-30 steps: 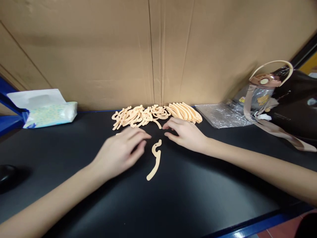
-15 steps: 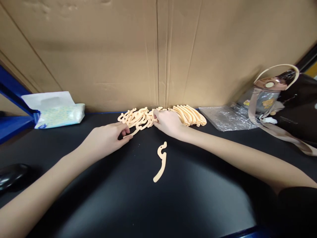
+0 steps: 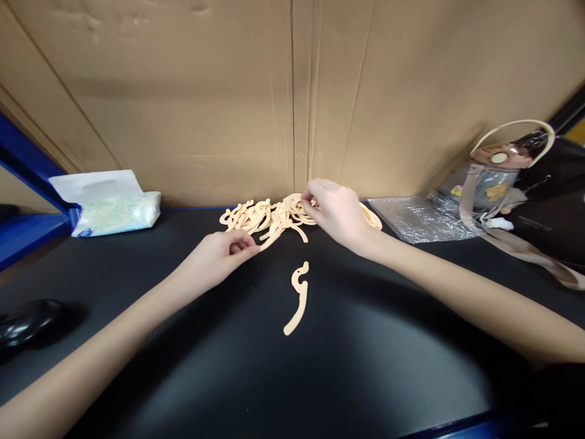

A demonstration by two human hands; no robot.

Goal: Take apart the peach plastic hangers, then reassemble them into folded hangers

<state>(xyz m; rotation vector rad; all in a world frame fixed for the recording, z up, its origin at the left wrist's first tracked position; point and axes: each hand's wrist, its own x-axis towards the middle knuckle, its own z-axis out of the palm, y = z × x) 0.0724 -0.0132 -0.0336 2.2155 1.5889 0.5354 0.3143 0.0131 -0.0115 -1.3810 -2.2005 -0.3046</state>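
Flat, pale wooden pieces, each with a hooked end and a curved tail, lie in a loose pile (image 3: 249,214) at the back of the black table. My left hand (image 3: 223,253) pinches the tail of one curved wooden piece (image 3: 269,241) at the pile's front edge. On the pile's right side, my right hand (image 3: 340,213) has its fingertips closed on another curved wooden piece (image 3: 295,198), partly hidden by other pieces. Behind this hand, a row of lined-up pieces (image 3: 372,216) is mostly covered. One single piece (image 3: 299,299) lies alone nearer to me.
A tissue pack (image 3: 116,210) sits at the back left, with a black computer mouse (image 3: 31,320) nearer. Clear plastic wrap (image 3: 415,216), a strapped bottle (image 3: 496,180) and a dark bag (image 3: 553,213) are on the right. Cardboard (image 3: 205,110) walls the back.
My left hand has moved right along the pile's front with a piece. My right hand has shifted right and up, now covering most of the lined-up row. The single piece has stayed put.
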